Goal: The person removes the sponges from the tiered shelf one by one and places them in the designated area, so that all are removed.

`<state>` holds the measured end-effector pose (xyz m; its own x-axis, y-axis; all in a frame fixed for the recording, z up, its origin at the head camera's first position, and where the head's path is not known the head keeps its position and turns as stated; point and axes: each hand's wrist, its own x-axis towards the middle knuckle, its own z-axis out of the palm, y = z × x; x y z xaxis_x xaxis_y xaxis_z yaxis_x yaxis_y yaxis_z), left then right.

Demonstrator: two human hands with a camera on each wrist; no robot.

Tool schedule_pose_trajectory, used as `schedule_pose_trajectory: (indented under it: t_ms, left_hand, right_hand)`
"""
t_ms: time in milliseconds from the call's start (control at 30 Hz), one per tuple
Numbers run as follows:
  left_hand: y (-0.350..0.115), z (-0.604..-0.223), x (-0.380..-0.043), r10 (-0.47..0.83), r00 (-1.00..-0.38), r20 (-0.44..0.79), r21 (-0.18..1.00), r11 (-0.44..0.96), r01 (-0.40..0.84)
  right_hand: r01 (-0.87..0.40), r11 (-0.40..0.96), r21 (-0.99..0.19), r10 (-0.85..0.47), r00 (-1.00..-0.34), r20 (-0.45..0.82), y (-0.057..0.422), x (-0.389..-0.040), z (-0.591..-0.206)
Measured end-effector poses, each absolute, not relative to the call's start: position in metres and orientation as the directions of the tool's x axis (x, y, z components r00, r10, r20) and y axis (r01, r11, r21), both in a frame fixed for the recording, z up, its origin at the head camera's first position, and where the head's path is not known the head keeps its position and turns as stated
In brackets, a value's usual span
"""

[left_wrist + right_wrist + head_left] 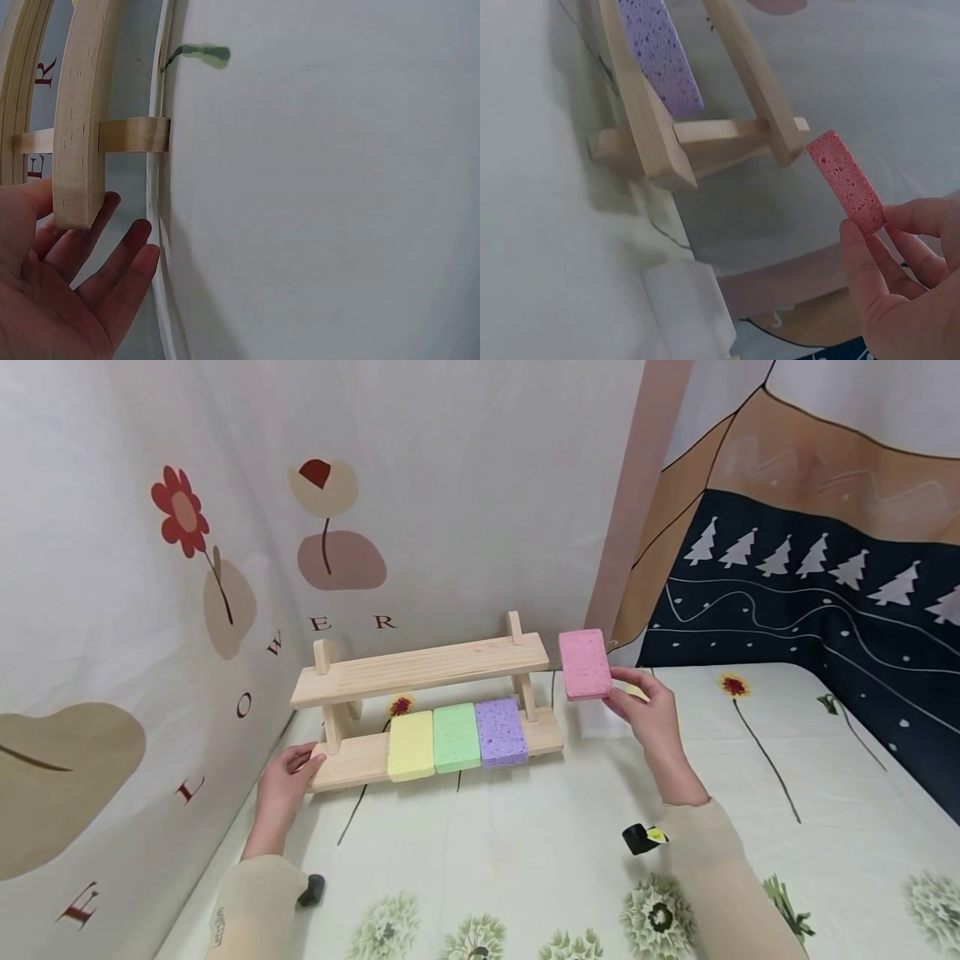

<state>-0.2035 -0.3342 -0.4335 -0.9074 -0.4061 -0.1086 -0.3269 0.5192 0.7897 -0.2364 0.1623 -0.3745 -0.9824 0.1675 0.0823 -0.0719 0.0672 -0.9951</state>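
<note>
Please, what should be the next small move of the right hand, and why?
Probably bring the pink sponge leftward over the upper shelf: the right hand holds it just beyond that shelf's right end, the shelf top shows bare wood, and the left hand grips the left end of the lower shelf.

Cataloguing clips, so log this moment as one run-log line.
left hand: grips lower shelf | right hand: holds pink sponge beside upper shelf | on lower shelf: yellow sponge, green sponge, purple sponge

Across from me a white curtain [465, 510] is hanging, bearing a printed red flower [182, 512]; navy fabric [806, 597] is showing pale fir trees [813, 557]; a floral cloth [502, 827] is spreading below.
</note>
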Motion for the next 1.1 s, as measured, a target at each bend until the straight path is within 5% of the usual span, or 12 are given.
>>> schedule_pose_trajectory:
  t_ms: [867,1100]
  left_hand:
    - [-0.332,-0.432,-0.201,-0.405,-0.909,-0.100,0.790,0.523,-0.320]
    - [-0.331,-0.431,-0.201,-0.413,-0.905,-0.098,0.786,0.526,-0.325]
  right_hand:
    - [-0.032,0.020,-0.999,0.291,-0.956,0.036,0.229,-0.229,-0.378]
    - [-0.063,-0.084,-0.995,0.334,-0.942,0.031,0.247,-0.228,-0.379]
